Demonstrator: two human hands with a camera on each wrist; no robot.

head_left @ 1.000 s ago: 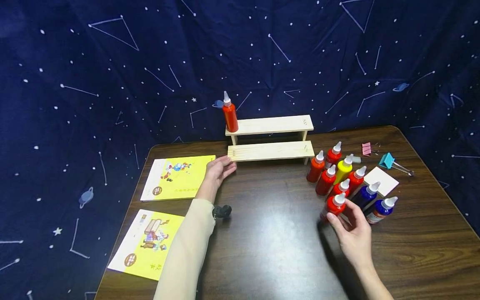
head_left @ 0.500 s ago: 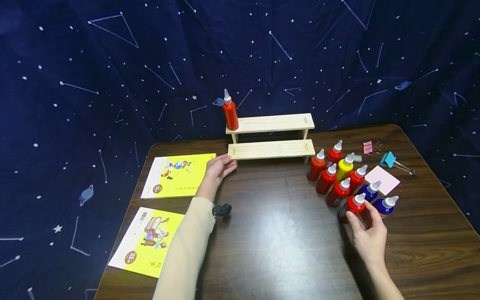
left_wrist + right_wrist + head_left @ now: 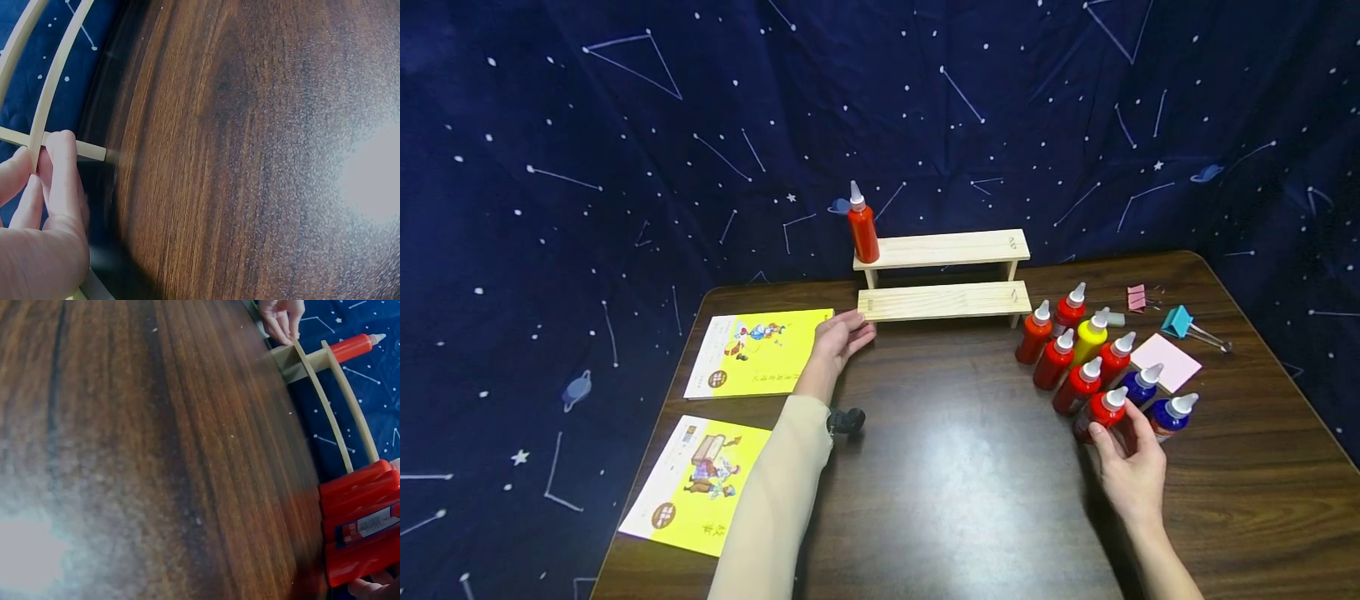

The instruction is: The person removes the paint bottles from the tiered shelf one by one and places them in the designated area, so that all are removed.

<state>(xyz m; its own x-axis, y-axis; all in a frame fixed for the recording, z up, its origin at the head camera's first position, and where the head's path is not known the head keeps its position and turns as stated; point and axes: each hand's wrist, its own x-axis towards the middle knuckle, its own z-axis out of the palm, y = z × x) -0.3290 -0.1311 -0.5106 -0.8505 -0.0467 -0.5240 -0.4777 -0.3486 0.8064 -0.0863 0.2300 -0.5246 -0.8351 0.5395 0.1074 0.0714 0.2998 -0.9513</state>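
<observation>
My left hand [image 3: 838, 337] pinches the left end of the lower board of a two-tier wooden shelf [image 3: 943, 301]; the left wrist view shows the thumb and fingers [image 3: 62, 181] on either side of the board. On the upper tier's left end stands an orange-red squeeze bottle [image 3: 864, 236] with a pointed white cap. At the right, my right hand [image 3: 1133, 479] grips a red squeeze bottle [image 3: 1103, 410] between thumb and fingers, at the front end of a row of red bottles [image 3: 369, 512]. Only fingertips of that hand show in the right wrist view.
Behind the row are a yellow bottle [image 3: 1091, 337], more red ones and two blue bottles [image 3: 1168, 414]. A square paper pad [image 3: 1167, 363], a teal clip [image 3: 1177, 322] and a pink clip [image 3: 1137, 297] lie farther right. Two yellow booklets [image 3: 760, 354] lie at left.
My right hand has carried the red bottle rightward, to the front of the row, then slightly back left. My left hand stays at the shelf's end.
</observation>
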